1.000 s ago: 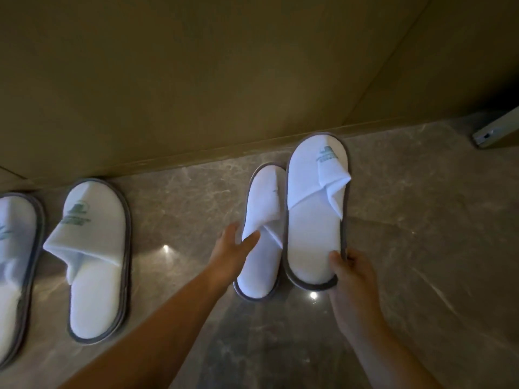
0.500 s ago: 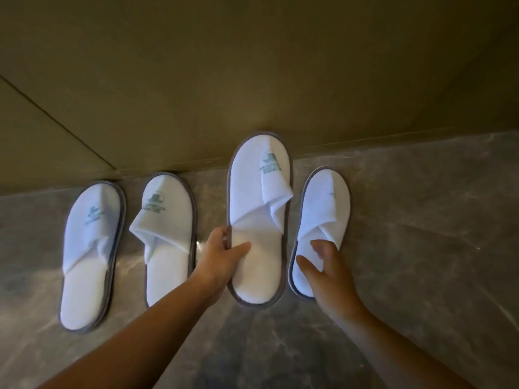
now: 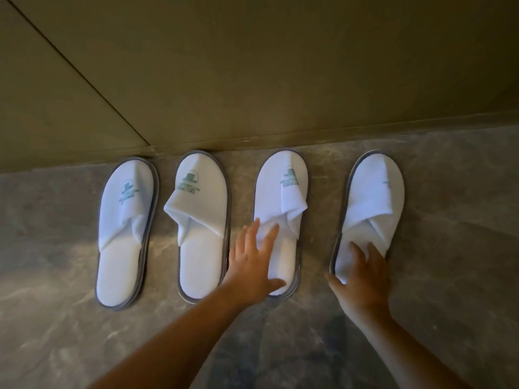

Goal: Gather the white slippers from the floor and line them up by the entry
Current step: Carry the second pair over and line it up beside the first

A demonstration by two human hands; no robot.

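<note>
Several white slippers with grey soles lie side by side on the marble floor, toes toward the wall. The far-left slipper (image 3: 123,248) and the one beside it (image 3: 200,248) are untouched. My left hand (image 3: 252,265) lies flat with fingers spread on the insole and strap of the third slipper (image 3: 283,192). My right hand (image 3: 362,279) rests its fingers on the heel of the rightmost slipper (image 3: 370,197), thumb beside the sole's left edge. That slipper sits a wider gap away and tilts slightly right.
A beige wall (image 3: 252,80) with a low baseboard (image 3: 337,130) runs along the slippers' toes; a panel seam slants down at the left. Grey marble floor (image 3: 449,262) extends to the right and toward me.
The two slippers I held have gone down flat onto the floor and spread apart, toes at the baseboard. My hands have changed from gripping their edges to lying on top.
</note>
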